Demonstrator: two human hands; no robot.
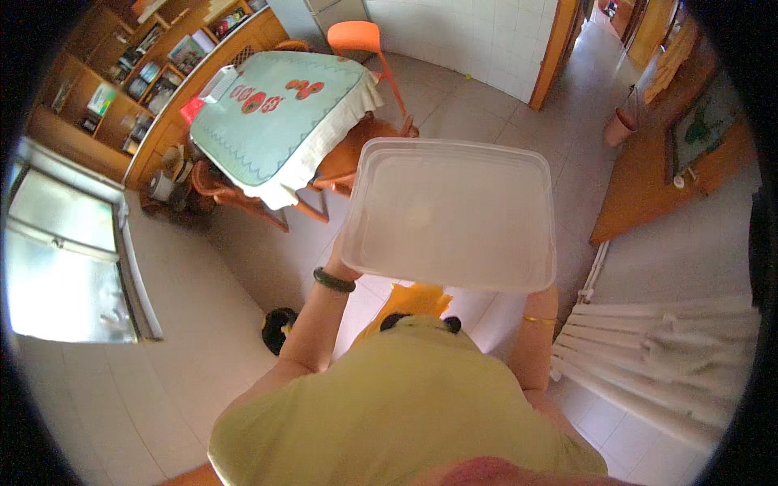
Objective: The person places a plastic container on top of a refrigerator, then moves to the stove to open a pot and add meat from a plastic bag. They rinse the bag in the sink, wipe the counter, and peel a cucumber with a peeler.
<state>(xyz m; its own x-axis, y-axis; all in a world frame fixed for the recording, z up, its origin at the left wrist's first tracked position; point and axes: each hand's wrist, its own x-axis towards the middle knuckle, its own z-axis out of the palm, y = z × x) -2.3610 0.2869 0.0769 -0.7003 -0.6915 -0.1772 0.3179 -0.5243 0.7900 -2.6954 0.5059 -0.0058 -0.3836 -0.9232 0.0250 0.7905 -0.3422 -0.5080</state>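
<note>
A rectangular, translucent plastic container [454,215] with rounded corners is held up in front of my chest. My left hand [344,264] supports its near left corner, the fingers mostly hidden by the plastic. A dark green bangle [334,280] circles that wrist. At the near right corner, my right hand [541,298] holds the container from below, and its fingers are hidden too. On the right wrist sits a thin gold-coloured bracelet [540,321]. Nothing can be made out clearly inside the cloudy container.
A dining table [243,142] with a pale green cover stands ahead on the left, with wooden chairs [219,190] around it. Beyond it are an orange chair [354,36] and wooden shelves [113,73]. An open wooden door [648,190] and a white curtain [648,348] line the right side.
</note>
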